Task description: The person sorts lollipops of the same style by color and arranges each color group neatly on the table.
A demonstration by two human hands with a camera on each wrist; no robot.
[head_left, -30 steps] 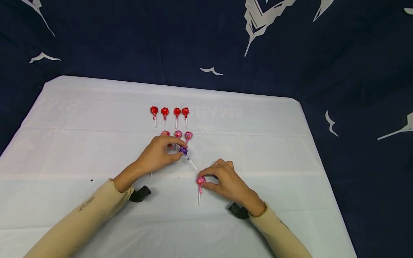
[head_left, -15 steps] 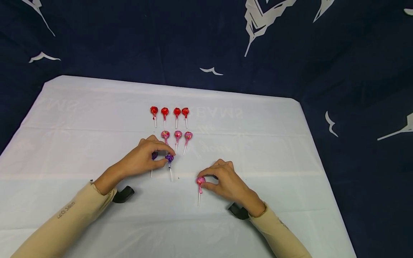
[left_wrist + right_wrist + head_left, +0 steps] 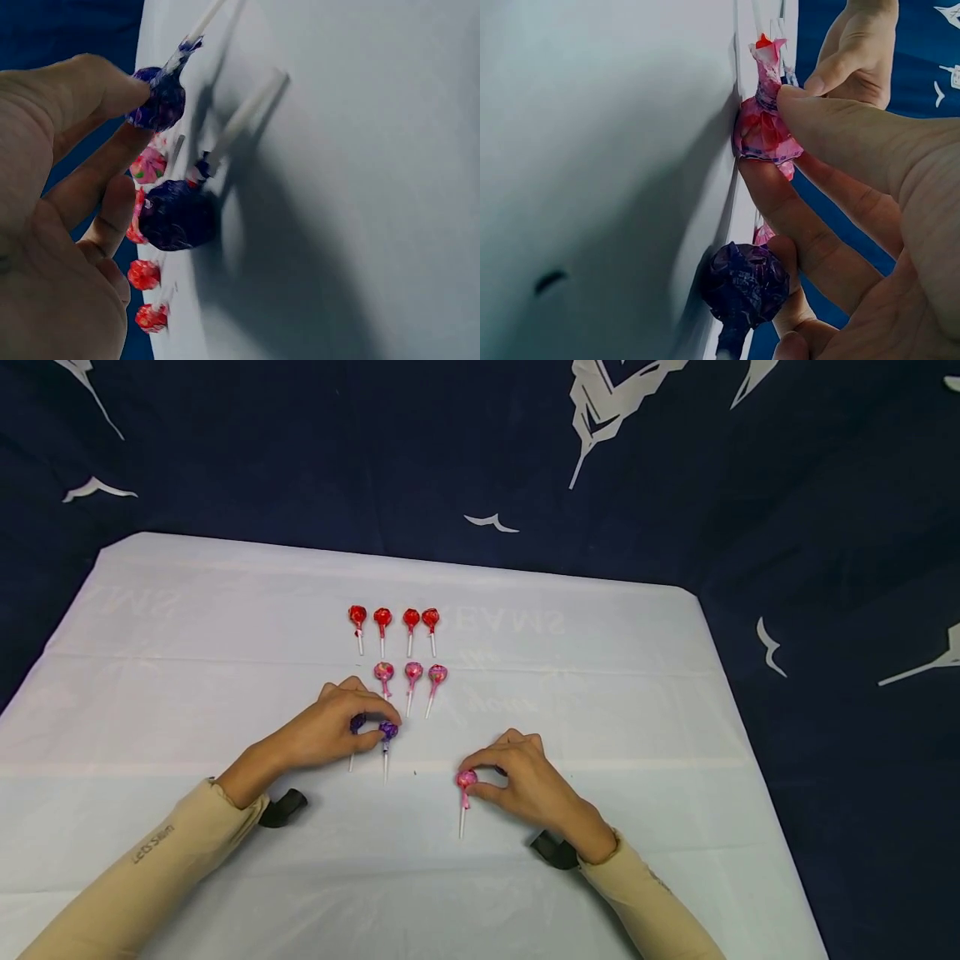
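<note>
My left hand pinches a purple-wrapped lollipop between thumb and forefinger, its stick pointing toward me. Just left of it, partly behind the fingers, lies a second purple lollipop on the white cloth. With thumb and fingers my right hand pinches a pink lollipop by its head. Close to the lower fingers of that hand, the right wrist view shows another purple lollipop, which the hand hides in the head view. Three pink lollipops lie in a row beyond the left hand.
A row of several red lollipops lies behind the pink row. White cloth covers the table, whose far edge meets a dark blue patterned fabric. Black devices sit at both wrists.
My left hand has moved left and nearer, bringing its purple lollipop from the pink row to beside the other purple one. The stick has swung round to point toward me. My right hand stays put.
</note>
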